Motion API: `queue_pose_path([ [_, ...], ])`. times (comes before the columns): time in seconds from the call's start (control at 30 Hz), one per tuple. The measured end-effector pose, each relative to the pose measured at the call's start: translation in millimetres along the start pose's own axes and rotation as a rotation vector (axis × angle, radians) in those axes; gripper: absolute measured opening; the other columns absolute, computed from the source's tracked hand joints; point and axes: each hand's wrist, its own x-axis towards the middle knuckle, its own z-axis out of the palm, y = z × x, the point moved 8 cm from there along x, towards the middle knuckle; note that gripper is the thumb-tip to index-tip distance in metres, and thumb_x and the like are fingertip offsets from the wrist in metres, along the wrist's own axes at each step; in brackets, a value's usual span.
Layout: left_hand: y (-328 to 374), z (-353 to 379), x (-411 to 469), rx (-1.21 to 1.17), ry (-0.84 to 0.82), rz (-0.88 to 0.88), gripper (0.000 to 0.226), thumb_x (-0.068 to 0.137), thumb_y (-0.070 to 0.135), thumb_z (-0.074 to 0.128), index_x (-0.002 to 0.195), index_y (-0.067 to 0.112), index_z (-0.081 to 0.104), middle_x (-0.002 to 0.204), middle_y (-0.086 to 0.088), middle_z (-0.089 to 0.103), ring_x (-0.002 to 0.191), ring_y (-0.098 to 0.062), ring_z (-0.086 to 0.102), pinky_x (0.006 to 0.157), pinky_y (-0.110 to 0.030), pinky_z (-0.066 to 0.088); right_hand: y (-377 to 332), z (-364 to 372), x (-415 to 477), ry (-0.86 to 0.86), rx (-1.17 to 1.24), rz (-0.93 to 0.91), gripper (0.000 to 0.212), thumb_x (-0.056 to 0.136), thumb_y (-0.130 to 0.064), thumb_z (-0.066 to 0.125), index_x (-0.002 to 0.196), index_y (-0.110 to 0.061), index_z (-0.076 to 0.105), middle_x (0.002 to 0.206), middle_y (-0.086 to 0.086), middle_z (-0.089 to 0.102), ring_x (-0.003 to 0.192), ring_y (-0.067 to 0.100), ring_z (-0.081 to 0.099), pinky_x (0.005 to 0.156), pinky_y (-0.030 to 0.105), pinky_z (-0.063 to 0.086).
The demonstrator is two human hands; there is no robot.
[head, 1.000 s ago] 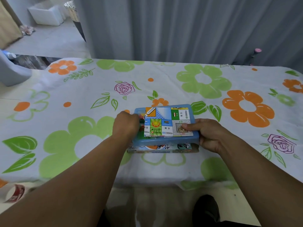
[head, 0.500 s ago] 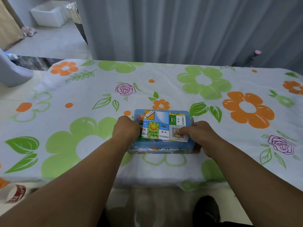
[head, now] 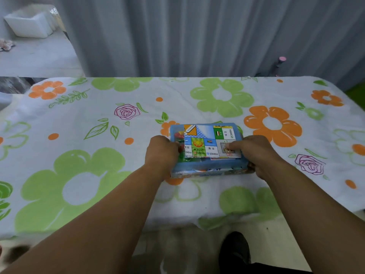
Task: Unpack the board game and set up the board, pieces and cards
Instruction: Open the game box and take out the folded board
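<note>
A blue board game box [head: 207, 167] lies near the front edge of the table. A folded game board [head: 209, 142] printed with coloured squares and numbers rests in its top. My left hand [head: 161, 153] grips the box's left end, fingers curled over the rim. My right hand [head: 254, 153] holds the right end, its thumb pressing on the folded board's right corner. A strip of the colourful box lid or base shows under the front edge.
The table carries a white cloth [head: 98, 155] with green and orange flowers. A grey curtain [head: 197, 36] hangs behind it. A white tub [head: 29, 24] sits on the floor at the far left. A dark shoe [head: 235, 248] shows below the table edge.
My view has shifted left, so the box sits further right in the frame. My right hand has closed in on the box's right end, and both hands now hold it.
</note>
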Motion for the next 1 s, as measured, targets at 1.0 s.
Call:
queue_pose_path([
  [1.0,35,138,-19,-0.006,-0.130,0.233,0.017,0.093,0.031,0.063,0.107,0.021,0.060,0.112,-0.003,0.064,0.081,-0.010,0.063,0.057,-0.026,0.044,51,-95,60,0.306,-0.069,-0.189,0.024,0.083,-0.034,0.070,0.105,-0.027,0.062,0.117,0.004,0.066,0.096,0.028,0.068,0.085,0.052,0.057],
])
